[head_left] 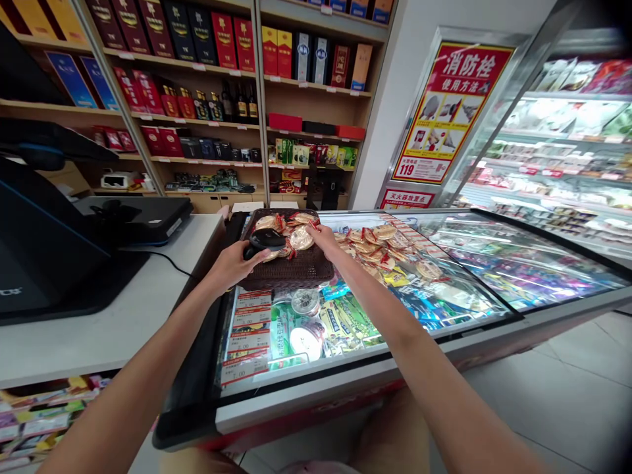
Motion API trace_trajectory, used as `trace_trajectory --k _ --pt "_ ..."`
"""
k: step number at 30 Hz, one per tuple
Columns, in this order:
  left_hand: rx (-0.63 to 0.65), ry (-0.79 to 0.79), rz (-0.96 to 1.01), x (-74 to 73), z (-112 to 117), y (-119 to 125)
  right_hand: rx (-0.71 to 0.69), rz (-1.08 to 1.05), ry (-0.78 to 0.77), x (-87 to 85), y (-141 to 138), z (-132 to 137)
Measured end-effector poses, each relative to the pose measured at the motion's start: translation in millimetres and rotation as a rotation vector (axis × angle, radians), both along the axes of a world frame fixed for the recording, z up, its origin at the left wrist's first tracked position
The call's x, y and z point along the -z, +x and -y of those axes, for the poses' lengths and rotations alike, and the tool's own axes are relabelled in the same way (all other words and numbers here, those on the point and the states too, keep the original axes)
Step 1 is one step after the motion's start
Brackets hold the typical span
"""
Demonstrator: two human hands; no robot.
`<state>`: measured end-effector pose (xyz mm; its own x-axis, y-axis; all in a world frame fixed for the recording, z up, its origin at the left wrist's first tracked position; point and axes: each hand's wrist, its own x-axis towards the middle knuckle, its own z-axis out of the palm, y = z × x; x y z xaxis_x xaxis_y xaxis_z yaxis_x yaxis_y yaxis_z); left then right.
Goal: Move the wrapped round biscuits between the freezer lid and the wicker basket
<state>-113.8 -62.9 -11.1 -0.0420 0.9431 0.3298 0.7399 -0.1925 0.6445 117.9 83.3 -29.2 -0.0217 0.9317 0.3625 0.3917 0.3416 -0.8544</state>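
My left hand [236,261] is closed around a black handheld barcode scanner [265,241], held over the near left corner of a dark woven basket [296,270]. The basket rests on the glass lid of a chest freezer [444,289] and holds several round, clear-wrapped snack packets. My right hand [323,236] reaches into the basket with its fingers pinched on one wrapped snack packet [301,238]. More of the same packets [380,247] lie heaped on the freezer glass just right of the basket.
A white counter [148,296] with a black till monitor [34,250] and a flat black device [143,220] stands at left. Behind are shelves of boxed bottles [222,46]. A red fire-hydrant poster [449,112] and an open chiller [563,151] stand at right.
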Motion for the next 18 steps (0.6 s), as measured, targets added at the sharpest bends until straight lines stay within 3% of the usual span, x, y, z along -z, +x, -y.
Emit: trace_trajectory --k 9,18 --pt "0.141 0.103 -0.1 -2.8 -6.2 73.0 -0.012 -0.077 0.053 17.2 79.6 30.1" --pt "0.172 0.07 -0.184 -4.9 -15.0 102.4 -0.023 -0.214 0.069 20.0 106.4 42.8"
